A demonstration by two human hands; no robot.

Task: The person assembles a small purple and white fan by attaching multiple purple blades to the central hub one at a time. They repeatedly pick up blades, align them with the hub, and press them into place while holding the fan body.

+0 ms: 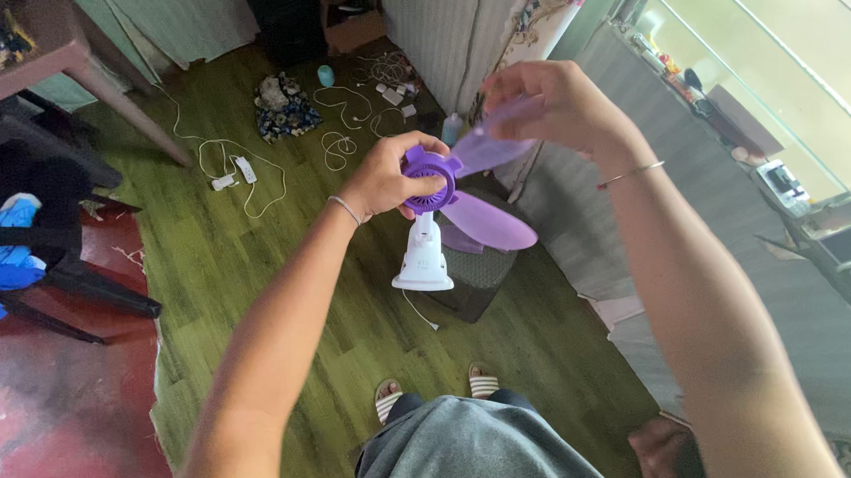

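1. Small fan (431, 219) held up in mid-air over the green floor (250, 269), roughly at chest height in front of the person. White base and neck, purple motor hub, translucent purple blades.
2. Left hand (382, 178) clenched around the purple hub (428, 175) from the left side; fingers wrap its rim, thumb low near the neck. Thin bracelet on that wrist.
3. Right hand (550, 98) pinches the tip of the upper blade (489, 146), fingers closed on it from above. Thin bangle on that forearm.
4. A second blade (488, 220) points down and to the right, untouched. A third shows partly behind it.
5. White base (422, 264) hangs below the hub, tilted slightly, touching nothing.
6. Dark woven stool (482, 275) stands on the floor directly under the fan.
7. White power strip (234, 172) and loose cables lie on the floor, well apart from the fan, toward the far wall.
8. Dark chair (42, 243) at left, draped with blue and black clothes.
9. Worktop (21, 57) corner at upper left, with small items on it, too blurred to tell.
10. Striped sandals (435, 391) visible at the bottom, above grey clothing.
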